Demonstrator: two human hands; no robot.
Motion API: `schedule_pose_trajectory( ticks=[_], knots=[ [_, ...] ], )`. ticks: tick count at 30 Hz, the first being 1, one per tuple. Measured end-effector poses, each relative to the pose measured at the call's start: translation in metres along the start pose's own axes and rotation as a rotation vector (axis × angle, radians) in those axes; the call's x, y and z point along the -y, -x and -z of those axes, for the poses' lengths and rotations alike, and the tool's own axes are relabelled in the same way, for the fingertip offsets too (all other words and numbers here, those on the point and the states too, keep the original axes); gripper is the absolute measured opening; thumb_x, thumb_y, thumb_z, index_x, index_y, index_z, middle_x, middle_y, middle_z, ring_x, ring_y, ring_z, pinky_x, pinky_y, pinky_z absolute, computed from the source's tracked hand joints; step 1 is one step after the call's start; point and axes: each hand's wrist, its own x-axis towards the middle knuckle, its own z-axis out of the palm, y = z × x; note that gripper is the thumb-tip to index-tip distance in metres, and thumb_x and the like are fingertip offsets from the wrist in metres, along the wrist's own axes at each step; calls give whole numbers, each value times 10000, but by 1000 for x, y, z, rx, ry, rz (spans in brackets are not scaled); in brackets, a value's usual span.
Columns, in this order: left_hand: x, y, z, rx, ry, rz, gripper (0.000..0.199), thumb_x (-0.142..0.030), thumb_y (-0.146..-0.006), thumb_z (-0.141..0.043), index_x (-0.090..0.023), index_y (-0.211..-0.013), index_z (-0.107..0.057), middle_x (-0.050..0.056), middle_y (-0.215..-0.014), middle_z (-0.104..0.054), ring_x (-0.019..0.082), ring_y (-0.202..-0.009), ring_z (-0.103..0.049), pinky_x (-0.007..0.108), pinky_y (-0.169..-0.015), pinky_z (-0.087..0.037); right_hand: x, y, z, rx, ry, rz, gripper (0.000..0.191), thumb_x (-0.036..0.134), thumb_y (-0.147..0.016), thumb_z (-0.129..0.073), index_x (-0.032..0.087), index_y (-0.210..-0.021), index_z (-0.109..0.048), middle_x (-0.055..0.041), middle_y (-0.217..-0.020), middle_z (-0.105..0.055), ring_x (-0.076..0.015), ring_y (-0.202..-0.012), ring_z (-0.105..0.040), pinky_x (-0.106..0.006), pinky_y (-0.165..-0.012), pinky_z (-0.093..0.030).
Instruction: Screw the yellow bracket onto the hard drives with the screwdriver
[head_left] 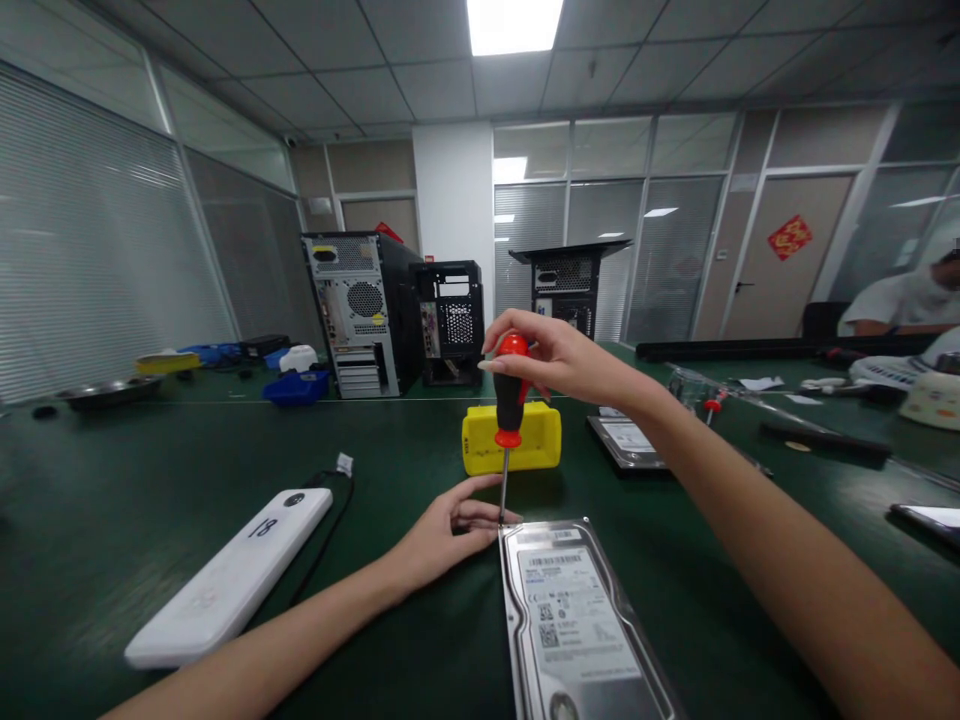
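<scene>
A silver hard drive (559,610) with a white label lies flat on the dark green table in front of me. My right hand (536,350) grips the top of a red and black screwdriver (510,400) from above. The screwdriver stands nearly upright, its shaft down at the drive's far left corner; the screw under its tip is too small to make out. My left hand (457,525) holds that same corner, thumb at the left side and fingers along the far edge. Its index finger reaches out behind the shaft.
Just behind stands a yellow bin (544,437). Another hard drive (626,445) lies right of it, partly behind my right forearm. A white power bank (232,575) with a cable is at left. Computer cases (367,310) stand at the back. A person (900,300) sits far right.
</scene>
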Motion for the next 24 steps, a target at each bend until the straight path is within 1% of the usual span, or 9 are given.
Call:
schedule_pose_trajectory(
  ticks=[3,5,8,10,13,15,18,21,24],
  knots=[
    [3,0,0,-5,-23,-8,555,-97,-787,-540,-115,-1311,-355,121,-1093,-658,190,-1035,-605,362,-962,-397,-2,1,-3,1,61,-8,315,431,-891,-425,142,-939,-542,-14,-828,-534,-86,-696,-484,-213,-602,-403],
    [5,-1,-1,-32,-45,-13,520,-96,-804,-509,-113,-1304,-366,118,-1080,-663,189,-1033,-606,363,-961,-395,-3,2,-4,36,-16,-44,318,408,-928,-339,152,-1002,-512,-20,-860,-532,-88,-696,-492,-206,-576,-416],
    [6,-3,-1,-42,-68,-24,497,-117,-816,-500,-110,-1297,-377,115,-1067,-668,192,-1030,-607,363,-952,-401,-5,4,-3,121,-189,-74,288,324,-954,-270,170,-1125,-444,-47,-984,-543,-103,-759,-529,-199,-559,-447],
    [4,-3,-2,-39,-76,-19,496,-135,-819,-509,-104,-1296,-379,118,-1062,-669,197,-1029,-607,364,-949,-405,-6,5,-3,142,-240,-59,294,307,-953,-281,169,-1182,-405,-52,-989,-547,-98,-747,-535,-190,-545,-451],
    [1,-3,-3,-49,-75,-3,497,-154,-819,-519,-87,-1292,-381,129,-1061,-667,204,-1026,-609,366,-945,-411,-6,3,-4,94,-220,-12,342,355,-925,-380,167,-1211,-378,-21,-904,-523,-57,-623,-490,-168,-506,-436],
    [0,-2,-3,-54,-69,-5,494,-161,-821,-521,-84,-1289,-383,129,-1053,-670,205,-1024,-609,364,-943,-413,-5,2,-5,73,-181,14,331,375,-905,-422,169,-1164,-422,-9,-886,-497,-39,-591,-465,-153,-487,-425],
    [-2,-1,-4,-56,-62,-4,492,-179,-825,-528,-90,-1288,-386,121,-1041,-674,204,-1026,-608,358,-940,-416,-3,2,-7,65,-109,35,289,404,-892,-432,158,-1029,-495,-17,-909,-486,-55,-655,-486,-150,-493,-426],
    [-2,0,-4,-57,-63,4,482,-217,-829,-541,-107,-1279,-405,116,-1060,-668,204,-1028,-607,354,-940,-416,-2,2,-8,25,-18,38,309,446,-873,-449,149,-940,-503,-5,-830,-487,-72,-663,-478,-178,-533,-425],
    [-1,0,-3,-55,-56,-7,490,-244,-834,-540,-121,-1287,-401,111,-1064,-666,203,-1033,-604,355,-945,-413,-3,3,-8,-14,59,24,332,463,-879,-427,145,-917,-511,-4,-788,-496,-92,-678,-468,-226,-607,-418]
  ],
)
